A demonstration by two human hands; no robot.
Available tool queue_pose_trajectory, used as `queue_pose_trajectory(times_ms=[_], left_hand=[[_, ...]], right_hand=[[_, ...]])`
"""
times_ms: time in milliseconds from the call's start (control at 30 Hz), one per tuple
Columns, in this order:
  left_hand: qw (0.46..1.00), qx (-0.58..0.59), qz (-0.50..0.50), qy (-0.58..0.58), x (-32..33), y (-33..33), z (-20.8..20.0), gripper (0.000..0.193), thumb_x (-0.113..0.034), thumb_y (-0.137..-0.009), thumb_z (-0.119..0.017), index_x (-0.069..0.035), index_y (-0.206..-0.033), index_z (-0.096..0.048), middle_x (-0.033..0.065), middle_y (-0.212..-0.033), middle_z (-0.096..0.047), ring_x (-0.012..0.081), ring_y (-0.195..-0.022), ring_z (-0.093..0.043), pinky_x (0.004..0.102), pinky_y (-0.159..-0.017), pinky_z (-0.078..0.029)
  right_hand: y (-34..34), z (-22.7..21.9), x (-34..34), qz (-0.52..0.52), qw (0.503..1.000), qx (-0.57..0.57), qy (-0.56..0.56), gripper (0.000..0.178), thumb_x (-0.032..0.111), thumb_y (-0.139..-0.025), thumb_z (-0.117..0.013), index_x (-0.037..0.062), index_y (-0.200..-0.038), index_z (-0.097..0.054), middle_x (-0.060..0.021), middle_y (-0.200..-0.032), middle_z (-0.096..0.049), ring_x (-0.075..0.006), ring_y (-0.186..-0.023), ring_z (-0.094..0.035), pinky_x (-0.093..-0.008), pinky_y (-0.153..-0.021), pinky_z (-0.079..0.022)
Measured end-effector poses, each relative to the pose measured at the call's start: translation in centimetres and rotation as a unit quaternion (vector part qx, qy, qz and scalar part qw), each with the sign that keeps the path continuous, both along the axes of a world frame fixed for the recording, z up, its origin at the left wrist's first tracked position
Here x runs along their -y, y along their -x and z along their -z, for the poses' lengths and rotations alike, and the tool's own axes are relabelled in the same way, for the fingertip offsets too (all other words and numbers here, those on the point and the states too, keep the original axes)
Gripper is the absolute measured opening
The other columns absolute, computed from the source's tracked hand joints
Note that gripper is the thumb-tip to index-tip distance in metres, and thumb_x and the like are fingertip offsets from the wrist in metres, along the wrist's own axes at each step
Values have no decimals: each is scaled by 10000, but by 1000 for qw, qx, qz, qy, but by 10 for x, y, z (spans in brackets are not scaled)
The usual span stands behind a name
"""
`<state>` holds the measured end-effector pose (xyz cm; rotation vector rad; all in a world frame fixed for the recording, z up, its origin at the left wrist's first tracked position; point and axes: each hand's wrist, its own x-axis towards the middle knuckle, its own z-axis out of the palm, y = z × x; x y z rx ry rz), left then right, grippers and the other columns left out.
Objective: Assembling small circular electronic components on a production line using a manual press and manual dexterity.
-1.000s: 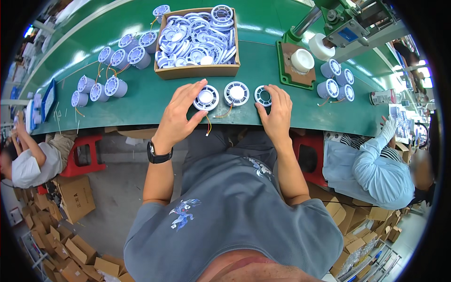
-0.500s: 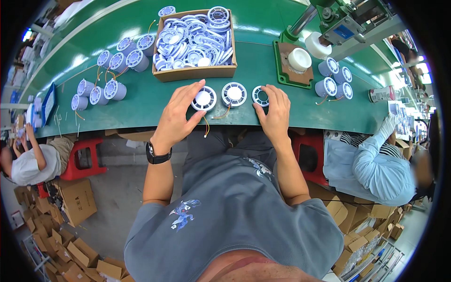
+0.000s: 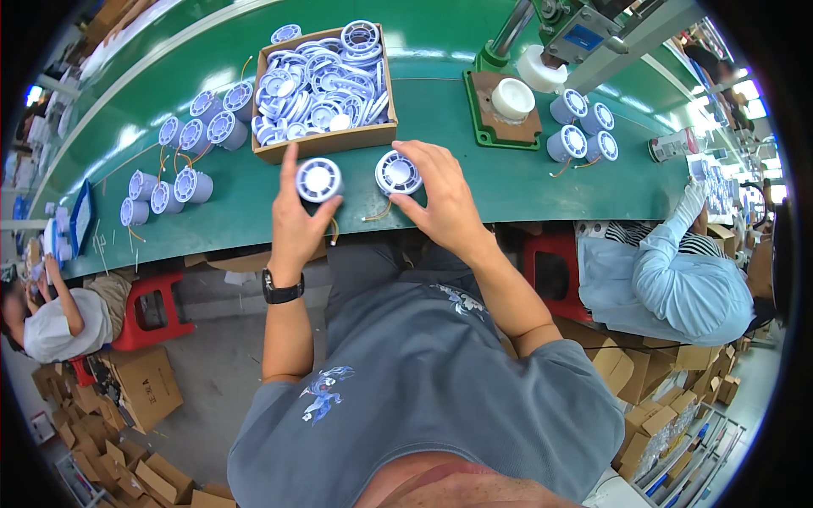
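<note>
My left hand (image 3: 296, 222) curls its fingers and thumb around a white cylindrical housing (image 3: 319, 179) with a slotted ring on top, a pale round centre and thin coloured wires. To its right, my right hand (image 3: 446, 196) has thumb and fingertips at the rim of a second such housing (image 3: 396, 173), whose orange wire lies on the green table (image 3: 500, 199). The loose slotted ring is not visible apart from this housing; I cannot tell whether it sits on top.
Beyond my hands, a cardboard box (image 3: 326, 140) holds many slotted rings. Wired housings (image 3: 193, 184) stand in a group at left, others (image 3: 566, 144) at right. A green press (image 3: 506, 140) with a white round fixture (image 3: 512, 99) stands at back right. Co-workers (image 3: 690, 271) sit on both sides.
My right hand has moved left with the slotted ring to the second housing. My left hand has shifted slightly left with its housing. The whole view has also shifted.
</note>
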<state>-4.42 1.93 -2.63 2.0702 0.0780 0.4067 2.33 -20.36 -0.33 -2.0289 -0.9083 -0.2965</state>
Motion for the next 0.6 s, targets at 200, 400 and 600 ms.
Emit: queue_pose_trajectory(times_ms=[200, 400, 600], left_hand=[[996, 56, -65, -1, -16, 4, 2, 827, -25, -763, -734, -35, -1473, -311, 168, -1222, -589, 276, -1119, -591, 374, -946, -466], [969, 208, -132, -25, -8, 28, -6, 611, -26, -812, -647, 18, -1382, -431, 169, -1231, -573, 280, -1191, -537, 395, -990, -430], [987, 129, 8, 91, 53, 28, -17, 581, -4, -811, -609, 36, -1366, -442, 170, -1237, -564, 286, -1198, -531, 389, -1019, -422]], right_hand=[[-1, 7, -3, 4, 1000, -6, 7, 630, 72, -718, -761, 54, -1298, -516, -140, -1249, -558, -345, -1164, -515, -431, -975, -402], [-3, 6, 2, -34, 998, -51, -9, 640, 27, -719, -761, 37, -1310, -514, -164, -1283, -569, -352, -1199, -526, -412, -1010, -425], [-10, 9, 6, -71, 993, -96, -25, 636, 34, -742, -749, 49, -1330, -507, -170, -1300, -563, -357, -1220, -524, -405, -1019, -433]])
